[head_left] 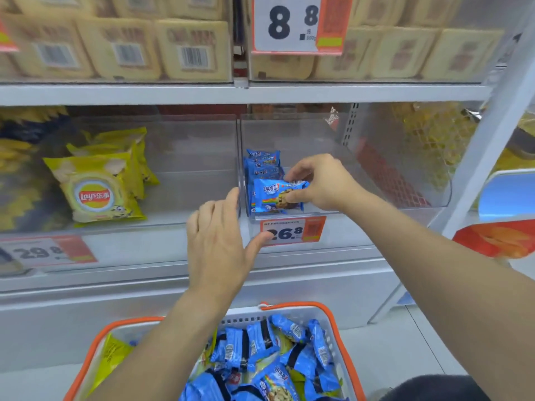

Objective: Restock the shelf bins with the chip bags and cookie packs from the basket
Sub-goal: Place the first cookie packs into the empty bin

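My right hand (321, 182) pinches a blue cookie pack (276, 195) at its right end, inside the right clear shelf bin (405, 169). Behind it stand several more blue cookie packs (262, 160) in a row. My left hand (220, 238) hovers with straight fingers in front of the divider between the two bins, holding nothing. The left clear bin (188, 157) holds yellow chip bags (100, 189). Below, the white basket with orange handles (341, 328) is full of blue cookie packs (272, 360), with a yellow chip bag (111, 357) at its left side.
The shelf above carries beige packaged goods (188, 47) behind a clear front and an 8.8 price sign (292, 23). Price tags 29.8 (43, 251) and 26.8 (292, 231) hang on the shelf edge. A white upright (492, 134) borders the right bin.
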